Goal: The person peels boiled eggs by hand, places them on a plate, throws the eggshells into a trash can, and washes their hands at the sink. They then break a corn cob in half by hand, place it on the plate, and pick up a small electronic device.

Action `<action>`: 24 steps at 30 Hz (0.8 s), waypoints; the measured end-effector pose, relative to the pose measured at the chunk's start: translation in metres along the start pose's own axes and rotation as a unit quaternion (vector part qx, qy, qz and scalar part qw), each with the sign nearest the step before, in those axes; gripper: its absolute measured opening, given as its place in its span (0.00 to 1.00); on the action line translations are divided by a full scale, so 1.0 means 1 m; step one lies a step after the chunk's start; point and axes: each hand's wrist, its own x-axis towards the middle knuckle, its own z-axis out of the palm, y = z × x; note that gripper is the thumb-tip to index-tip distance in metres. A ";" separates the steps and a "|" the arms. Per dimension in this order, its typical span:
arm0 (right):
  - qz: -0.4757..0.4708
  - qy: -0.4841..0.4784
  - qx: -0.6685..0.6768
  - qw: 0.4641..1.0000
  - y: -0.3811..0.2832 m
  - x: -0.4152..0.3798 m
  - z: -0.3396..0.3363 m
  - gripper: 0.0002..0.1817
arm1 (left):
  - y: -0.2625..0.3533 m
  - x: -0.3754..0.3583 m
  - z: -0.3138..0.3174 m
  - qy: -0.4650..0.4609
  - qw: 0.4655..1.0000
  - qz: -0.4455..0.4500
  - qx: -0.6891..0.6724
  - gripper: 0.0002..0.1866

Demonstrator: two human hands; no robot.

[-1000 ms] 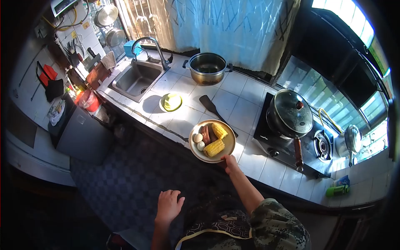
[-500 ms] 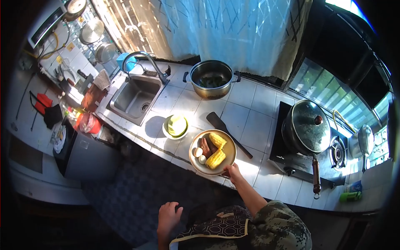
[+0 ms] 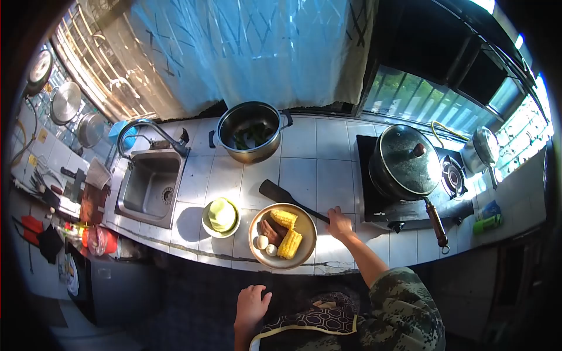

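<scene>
Lower centre, our left hand [image 3: 252, 304] hangs below the counter [image 3: 339, 158], fingers loosely spread, holding nothing. The plate [image 3: 283, 236] of corn sits mid-frame at the counter edge. Just right, our right hand [image 3: 338, 221] closes its fingers on the black spatula [image 3: 284, 196] handle.

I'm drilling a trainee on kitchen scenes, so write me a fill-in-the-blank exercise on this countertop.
1. The right hand rests on the handle end of the black ____.
2. On the plate lie two eggs, some brown pieces and two yellow cobs of ____.
3. The small bowl stands between the plate and the ____.
4. The pan on the stove is covered by a ____.

Missing words: spatula; corn; sink; lid
</scene>
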 end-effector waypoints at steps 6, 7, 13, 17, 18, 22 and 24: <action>-0.093 -0.004 -0.102 0.990 0.004 0.012 0.004 0.14 | -0.017 0.020 -0.032 -0.046 0.993 0.107 0.024 0.15; -0.104 0.029 -0.121 0.987 0.007 0.013 0.001 0.14 | -0.020 0.021 -0.038 -0.053 0.992 0.114 0.031 0.15; -0.150 0.146 0.020 0.978 -0.060 0.012 -0.064 0.11 | -0.054 0.022 -0.052 -0.088 0.988 0.120 0.043 0.16; -0.021 -0.108 0.496 0.862 -0.161 0.069 -0.082 0.11 | -0.068 0.023 -0.053 -0.104 0.983 0.139 0.061 0.16; 0.035 -0.125 0.576 0.807 -0.185 0.088 -0.078 0.12 | -0.071 0.023 -0.053 -0.101 0.982 0.146 0.063 0.16; 0.114 -0.134 0.688 0.704 -0.239 0.176 -0.044 0.14 | -0.074 0.022 -0.057 -0.078 0.977 0.185 0.077 0.14; 0.089 -0.129 0.736 0.659 -0.252 0.211 -0.019 0.15 | -0.076 0.013 -0.056 -0.068 0.981 0.180 0.003 0.16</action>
